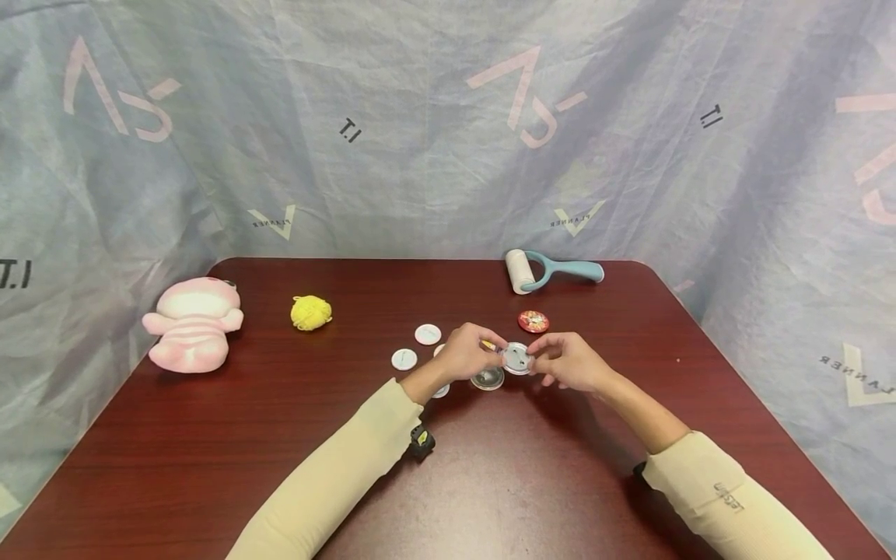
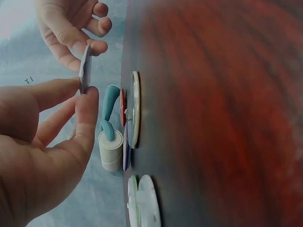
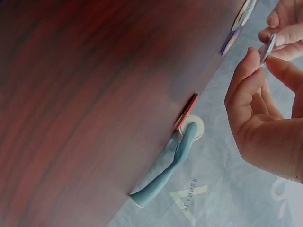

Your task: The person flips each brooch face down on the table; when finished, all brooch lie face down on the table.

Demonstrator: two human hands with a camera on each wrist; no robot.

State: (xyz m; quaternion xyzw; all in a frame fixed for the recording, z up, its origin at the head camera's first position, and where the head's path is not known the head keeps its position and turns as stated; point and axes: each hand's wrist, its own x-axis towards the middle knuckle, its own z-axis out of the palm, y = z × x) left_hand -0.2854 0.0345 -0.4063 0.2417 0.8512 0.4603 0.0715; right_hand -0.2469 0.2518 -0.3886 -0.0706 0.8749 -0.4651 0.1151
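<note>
Between my two hands is a round pin-back button badge [image 1: 516, 358], its silvery back with the pin facing the head camera. My left hand [image 1: 467, 354] pinches one edge between thumb and fingertips. From the opposite side my right hand [image 1: 570, 362] pinches the other edge. Seen nearly edge-on in the left wrist view, the badge [image 2: 85, 70] is held up off the table. Just below the left fingers lies a larger silver-backed badge [image 1: 488, 379]. A red patterned badge [image 1: 533, 321] sits beyond the right hand. Other badges are partly hidden behind the left hand.
White-backed badges [image 1: 404, 358] lie left of the left hand on the brown table [image 1: 280, 451]. Toward the back stands a blue-handled lint roller [image 1: 570, 270]. A yellow yarn ball [image 1: 311, 313] and a pink plush toy [image 1: 196, 334] lie at left. Grey cloth [image 1: 420, 179] hangs behind.
</note>
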